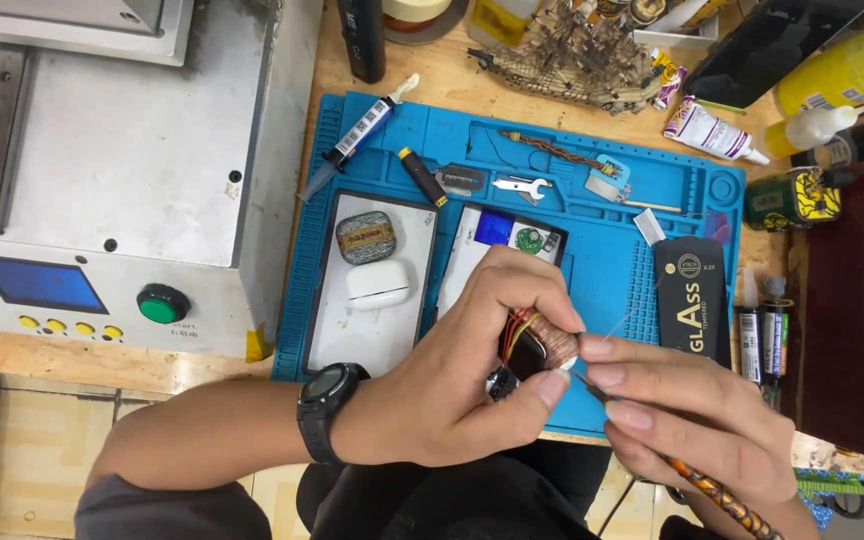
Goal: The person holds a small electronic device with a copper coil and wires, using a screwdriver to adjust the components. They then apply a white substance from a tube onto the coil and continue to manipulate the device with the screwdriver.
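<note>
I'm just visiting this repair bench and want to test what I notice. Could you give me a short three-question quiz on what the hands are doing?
1. True or false: the left hand wears a black wristwatch at its wrist.
2. What does the right hand hold? A) a thin tool with an orange and black patterned handle; B) a hammer; C) a paintbrush.
3. Fill in: the left hand grips a small part with red and yellow ______ over the blue work mat.

Key: 1 true; 2 A; 3 wires.
</note>
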